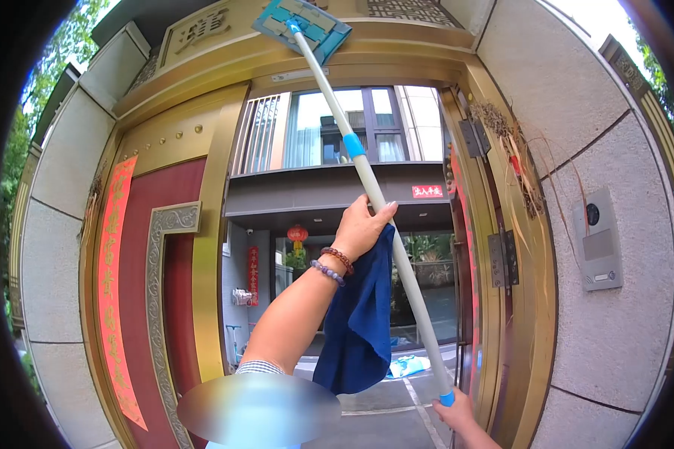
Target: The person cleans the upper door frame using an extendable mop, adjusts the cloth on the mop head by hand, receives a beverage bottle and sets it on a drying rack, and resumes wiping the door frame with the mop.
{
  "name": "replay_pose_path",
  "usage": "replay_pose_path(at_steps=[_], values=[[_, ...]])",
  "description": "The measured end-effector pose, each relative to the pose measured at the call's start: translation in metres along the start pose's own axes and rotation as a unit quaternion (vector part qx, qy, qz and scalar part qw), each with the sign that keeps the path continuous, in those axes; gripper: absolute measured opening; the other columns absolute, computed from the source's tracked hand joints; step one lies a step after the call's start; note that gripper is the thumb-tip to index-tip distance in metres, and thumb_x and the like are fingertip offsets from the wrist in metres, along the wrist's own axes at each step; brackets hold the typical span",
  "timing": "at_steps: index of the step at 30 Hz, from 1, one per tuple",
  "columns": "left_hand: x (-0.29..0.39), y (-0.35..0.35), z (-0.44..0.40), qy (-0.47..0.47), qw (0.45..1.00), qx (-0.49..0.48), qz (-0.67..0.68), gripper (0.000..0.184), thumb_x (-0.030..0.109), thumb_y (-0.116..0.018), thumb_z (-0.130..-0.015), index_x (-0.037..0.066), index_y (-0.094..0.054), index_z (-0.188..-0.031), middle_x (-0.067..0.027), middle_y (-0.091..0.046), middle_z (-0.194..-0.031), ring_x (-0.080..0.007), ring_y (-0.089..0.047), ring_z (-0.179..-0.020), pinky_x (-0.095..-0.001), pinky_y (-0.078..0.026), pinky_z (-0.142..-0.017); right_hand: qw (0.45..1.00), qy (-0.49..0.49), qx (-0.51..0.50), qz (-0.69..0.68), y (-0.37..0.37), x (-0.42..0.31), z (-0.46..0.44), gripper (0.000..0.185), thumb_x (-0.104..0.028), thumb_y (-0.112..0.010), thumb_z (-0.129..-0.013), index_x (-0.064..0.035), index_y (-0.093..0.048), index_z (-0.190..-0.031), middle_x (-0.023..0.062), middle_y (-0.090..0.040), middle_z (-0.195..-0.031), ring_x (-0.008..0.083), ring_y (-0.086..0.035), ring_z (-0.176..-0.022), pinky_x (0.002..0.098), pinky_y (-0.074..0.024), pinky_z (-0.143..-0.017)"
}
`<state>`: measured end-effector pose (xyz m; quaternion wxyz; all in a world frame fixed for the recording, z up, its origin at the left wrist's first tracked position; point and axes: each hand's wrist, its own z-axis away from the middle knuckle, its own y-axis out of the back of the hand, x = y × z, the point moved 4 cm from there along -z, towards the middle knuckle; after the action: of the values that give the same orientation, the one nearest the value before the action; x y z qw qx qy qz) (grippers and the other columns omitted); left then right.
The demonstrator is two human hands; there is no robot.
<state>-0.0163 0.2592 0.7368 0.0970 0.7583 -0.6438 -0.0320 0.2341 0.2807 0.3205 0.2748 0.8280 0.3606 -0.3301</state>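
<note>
Mop (pixel 342 123) runs on a slant through the frame, its flat blue head (pixel 326 37) at the top, just left of centre, over the gold door frame (pixel 397 39); I cannot tell whether the head touches it. From there the pale pole drops toward the lower right, with a bright blue collar (pixel 353 145) partway down and a blue cap (pixel 447 399) at its bottom end. My left grip (pixel 363 228), a bare hand reaching up near the centre, is closed on the middle of the pole, with two beaded bracelets (pixel 337 260) at the wrist. A dark blue cloth (pixel 358 318) hangs just below that hand, beside the pole; I can't make out how it is held. My right grip (pixel 458 411), low and right of centre, is wrapped round the pole's bottom end by the cap. To the left I see a red and gold door (pixel 150 247) with a long red paper strip (pixel 117 284). On the right wall sits a grey intercom (pixel 599 243), with dried stalks (pixel 513 161) between it and the doorway. Through the opening, a red lantern (pixel 297 233) hangs left of centre. A blurred patch covers part of the bottom, left of centre.
</note>
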Motion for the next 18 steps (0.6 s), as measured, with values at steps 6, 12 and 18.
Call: replay_pose_path(at_steps=[6, 12, 18], values=[[0.005, -0.014, 0.013, -0.022, 0.995, 0.003, 0.094, 0.049, 0.034, -0.067, -0.088, -0.004, -0.052, -0.114, -0.0179, -0.069, -0.093, -0.0264, -0.068, -0.085, -0.0356, -0.052, -0.078, 0.974, 0.052, 0.19, 0.108, 0.047, -0.019, 0.013, 0.028, -0.021, -0.074, -0.072, 0.0001, -0.057, -0.079, 0.0197, -0.061, -0.066, 0.0403, -0.062, -0.066, 0.046, -0.0479, -0.06], [0.009, -0.02, 0.026, -0.028, 0.991, 0.012, 0.133, 0.042, 0.026, -0.065, -0.087, -0.006, -0.048, -0.107, -0.0204, -0.064, -0.089, -0.0305, -0.065, -0.083, -0.0395, -0.051, -0.075, 0.936, 0.116, 0.283, 0.176, 0.072, -0.011, 0.019, 0.021, -0.012, -0.07, -0.07, -0.0011, -0.053, -0.074, 0.0216, -0.058, -0.063, 0.0433, -0.06, -0.065, 0.0473, -0.0463, -0.058], [-0.006, -0.024, 0.051, -0.026, 0.99, 0.022, 0.14, 0.042, 0.029, -0.065, -0.087, -0.005, -0.046, -0.102, -0.0228, -0.064, -0.085, -0.035, -0.065, -0.079, -0.0418, -0.051, -0.071, 0.934, 0.108, 0.274, 0.201, 0.082, 0.003, 0.028, 0.02, -0.009, -0.068, -0.068, -0.0022, -0.05, -0.07, 0.0221, -0.056, -0.061, 0.0437, -0.06, -0.062, 0.0481, -0.0454, -0.057]])
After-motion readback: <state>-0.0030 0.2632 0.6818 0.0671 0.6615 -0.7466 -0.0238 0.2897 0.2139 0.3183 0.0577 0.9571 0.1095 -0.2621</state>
